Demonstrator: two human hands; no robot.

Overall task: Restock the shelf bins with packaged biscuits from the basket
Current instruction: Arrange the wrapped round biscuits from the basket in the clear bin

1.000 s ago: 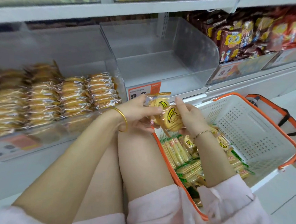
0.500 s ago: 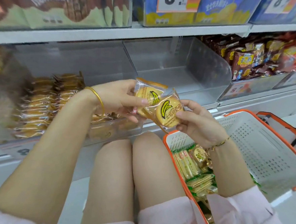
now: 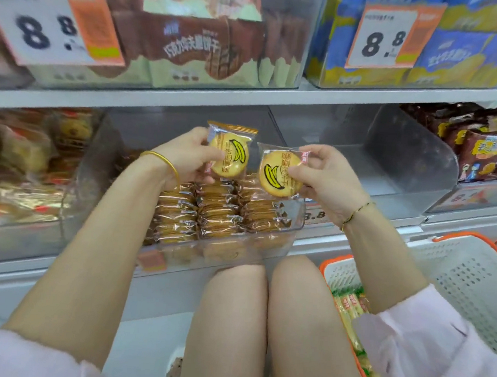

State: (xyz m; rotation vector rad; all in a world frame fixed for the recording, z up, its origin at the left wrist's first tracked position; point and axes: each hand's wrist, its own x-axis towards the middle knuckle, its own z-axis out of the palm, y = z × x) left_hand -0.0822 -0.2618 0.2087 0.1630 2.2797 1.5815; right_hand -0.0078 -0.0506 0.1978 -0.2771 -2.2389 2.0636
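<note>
So, our left hand pinches one banana biscuit packet, our right hand a second packet, both before the part-filled bin. The neighbouring bin sits bare and the basket holds more, so we judge much remains.

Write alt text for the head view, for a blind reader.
A person holds two banana-print biscuit packets before a shelf, the left packet in the left hand, the right packet in the right hand. Below, a clear bin holds rows of wrapped biscuits; a white, orange-rimmed basket sits lower right.
</note>
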